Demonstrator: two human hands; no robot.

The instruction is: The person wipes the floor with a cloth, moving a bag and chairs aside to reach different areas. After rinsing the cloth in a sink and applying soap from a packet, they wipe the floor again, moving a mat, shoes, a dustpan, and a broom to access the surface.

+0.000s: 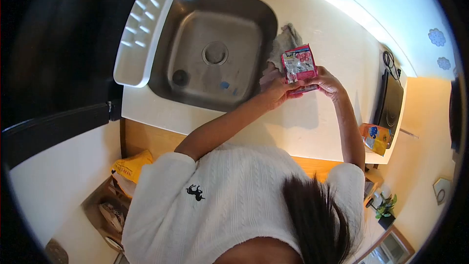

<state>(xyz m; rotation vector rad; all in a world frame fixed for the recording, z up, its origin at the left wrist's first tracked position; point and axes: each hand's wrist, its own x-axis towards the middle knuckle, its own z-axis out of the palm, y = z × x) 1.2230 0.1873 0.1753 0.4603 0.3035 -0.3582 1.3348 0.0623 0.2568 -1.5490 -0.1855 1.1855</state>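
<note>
Both of my hands hold a pink-and-white printed packet (299, 63) above the counter, just right of the sink. My left hand (279, 93) grips its lower left edge, with the thumb across the front. On the lower right side, my right hand (328, 82) has its fingers closed round the packet. What is printed on it is too small to read. Behind the packet, a grey cloth (285, 41) lies along the sink's right rim. A pale pink cloth (270, 77) lies beside my left hand, partly hidden.
The steel sink (171, 63) has small blue bits near its drain. A white rack (132, 61) stands along its left side. At the far right are a black flat appliance (391, 100), a coiled cord (389, 61) and an orange-yellow packet (375, 138). Bottles and packets stand behind the sink.
</note>
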